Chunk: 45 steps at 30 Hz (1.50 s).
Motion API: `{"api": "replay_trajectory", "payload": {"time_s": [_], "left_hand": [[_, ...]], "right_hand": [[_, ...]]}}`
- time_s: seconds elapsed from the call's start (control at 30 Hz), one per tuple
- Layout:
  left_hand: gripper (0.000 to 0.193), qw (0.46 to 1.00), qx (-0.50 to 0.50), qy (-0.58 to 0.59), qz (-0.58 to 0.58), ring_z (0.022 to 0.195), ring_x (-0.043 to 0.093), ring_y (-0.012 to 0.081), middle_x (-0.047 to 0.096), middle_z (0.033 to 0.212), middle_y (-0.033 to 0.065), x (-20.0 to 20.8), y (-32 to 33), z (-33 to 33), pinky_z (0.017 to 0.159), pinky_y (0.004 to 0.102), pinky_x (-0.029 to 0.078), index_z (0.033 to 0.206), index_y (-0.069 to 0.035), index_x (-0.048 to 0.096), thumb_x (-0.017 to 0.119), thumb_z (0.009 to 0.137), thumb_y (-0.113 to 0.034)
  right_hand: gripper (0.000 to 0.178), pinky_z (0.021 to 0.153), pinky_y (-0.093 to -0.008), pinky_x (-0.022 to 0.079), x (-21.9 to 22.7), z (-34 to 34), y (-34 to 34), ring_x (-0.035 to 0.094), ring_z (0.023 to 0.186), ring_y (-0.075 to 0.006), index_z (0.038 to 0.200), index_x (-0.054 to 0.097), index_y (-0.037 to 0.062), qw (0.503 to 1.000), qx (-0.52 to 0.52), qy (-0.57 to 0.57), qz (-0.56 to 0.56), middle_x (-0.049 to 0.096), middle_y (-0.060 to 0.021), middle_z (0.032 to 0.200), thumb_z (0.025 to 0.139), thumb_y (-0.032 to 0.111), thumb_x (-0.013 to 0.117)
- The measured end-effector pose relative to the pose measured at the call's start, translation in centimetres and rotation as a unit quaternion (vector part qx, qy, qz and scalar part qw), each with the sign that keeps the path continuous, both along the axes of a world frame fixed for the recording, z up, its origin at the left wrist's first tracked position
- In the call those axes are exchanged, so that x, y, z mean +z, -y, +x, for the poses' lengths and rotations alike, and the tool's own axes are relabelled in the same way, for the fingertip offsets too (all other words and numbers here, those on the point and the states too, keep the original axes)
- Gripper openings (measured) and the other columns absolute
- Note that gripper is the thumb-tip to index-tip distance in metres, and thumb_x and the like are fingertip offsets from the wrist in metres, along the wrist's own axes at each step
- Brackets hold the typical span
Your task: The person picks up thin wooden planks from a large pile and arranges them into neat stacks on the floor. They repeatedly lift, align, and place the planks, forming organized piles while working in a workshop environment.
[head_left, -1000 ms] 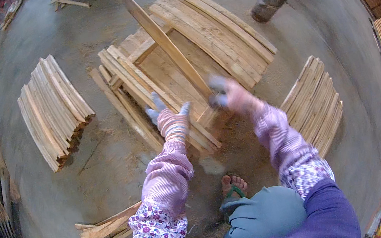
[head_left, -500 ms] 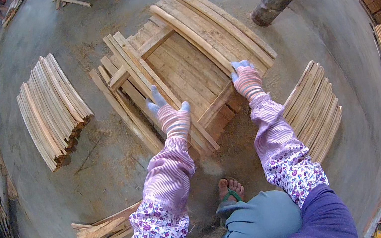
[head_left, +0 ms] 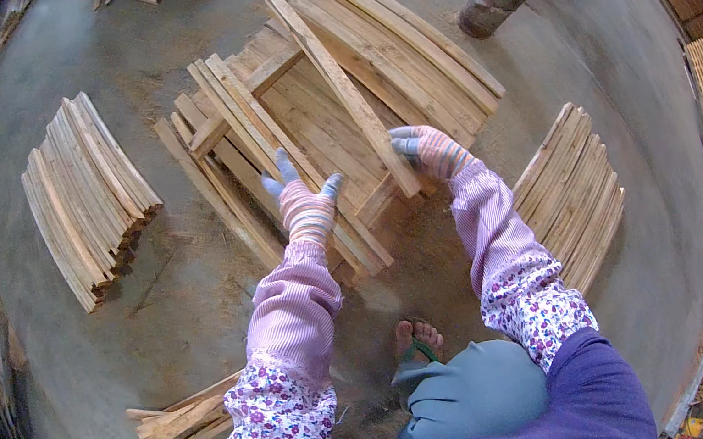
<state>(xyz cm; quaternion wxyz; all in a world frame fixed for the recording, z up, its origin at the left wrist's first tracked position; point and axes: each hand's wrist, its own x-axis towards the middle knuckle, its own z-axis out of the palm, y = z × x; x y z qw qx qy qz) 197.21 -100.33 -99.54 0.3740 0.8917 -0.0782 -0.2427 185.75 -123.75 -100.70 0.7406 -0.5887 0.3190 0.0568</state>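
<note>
A loose plank (head_left: 345, 95) has been swung inward, left askew over the near edge of the wooden frame (head_left: 374, 201); met by the right hand (head_left: 436, 149), hold unclear. Left-edge slats (head_left: 245, 121) are overlaid by the left hand (head_left: 306, 203), spread, gripping nothing.

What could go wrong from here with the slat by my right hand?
Pinching: your right hand is beside the near end of the wooden slat, so it might get caught between that and the crossbar.
Foot injury: your toes are bare in a green-strapped sandal, so a dropped slat could hurt them.
Splinters: rough wood could perhaps poke through the striped glove.
</note>
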Motion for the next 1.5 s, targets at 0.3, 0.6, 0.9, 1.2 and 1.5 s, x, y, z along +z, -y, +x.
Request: {"api": "replay_trajectory", "payload": {"time_s": [0.3,0.6,0.9,1.2,1.5], "left_hand": [[0.117,1.000,0.001,-0.013,-0.024,0.147,0.023,0.0476,0.002,0.162,0.0314,-0.3,0.6,0.0,0.122,0.0426,0.027,0.161,-0.023,0.010,0.084,0.074,-0.050],[0.119,1.000,0.012,0.022,0.017,0.146,0.028,0.0457,0.005,0.162,0.0308,0.3,0.4,-0.3,0.121,0.0384,0.029,0.161,-0.019,0.013,0.086,0.071,-0.044],[0.119,1.000,-0.010,0.002,0.007,0.148,0.024,0.0463,0.002,0.163,0.0301,0.8,0.2,-0.2,0.122,0.0406,0.027,0.161,-0.021,0.010,0.085,0.073,-0.046],[0.121,0.998,-0.024,0.003,0.059,0.145,0.031,0.0459,0.001,0.162,0.0309,0.0,0.2,0.2,0.120,0.0399,0.033,0.161,-0.022,0.007,0.083,0.073,-0.054],[0.126,0.999,0.002,0.025,0.042,0.145,0.030,0.0466,0.005,0.162,0.0324,-0.3,0.4,0.0,0.118,0.0409,0.035,0.161,-0.021,0.011,0.085,0.067,-0.060]], "right_hand": [[0.032,0.090,-0.0340,0.052,-0.8,-1.3,-5.7,0.067,0.101,-0.0206,0.123,0.067,0.0045,0.940,0.126,0.013,-0.318,0.073,-0.0121,0.112,0.095,0.020,0.064],[0.054,0.096,-0.0502,0.048,3.3,2.9,-3.8,0.061,0.110,-0.0367,0.133,0.056,0.0168,0.623,0.083,-0.201,-0.751,0.061,-0.0150,0.124,0.083,0.029,0.072],[0.040,0.091,-0.0403,0.054,0.5,3.1,1.0,0.069,0.103,-0.0257,0.125,0.066,0.0017,0.961,-0.017,-0.073,-0.266,0.072,-0.0133,0.112,0.086,0.014,0.068],[0.058,0.091,-0.0354,0.055,1.1,1.8,-0.3,0.067,0.106,-0.0224,0.143,0.050,0.0004,0.996,0.054,0.040,0.061,0.066,-0.0122,0.124,0.087,0.008,0.063],[0.040,0.096,-0.0373,0.051,1.5,2.1,-5.2,0.065,0.108,-0.0220,0.127,0.066,0.0079,0.897,0.226,-0.012,-0.380,0.070,-0.0085,0.120,0.090,0.020,0.068]]}}
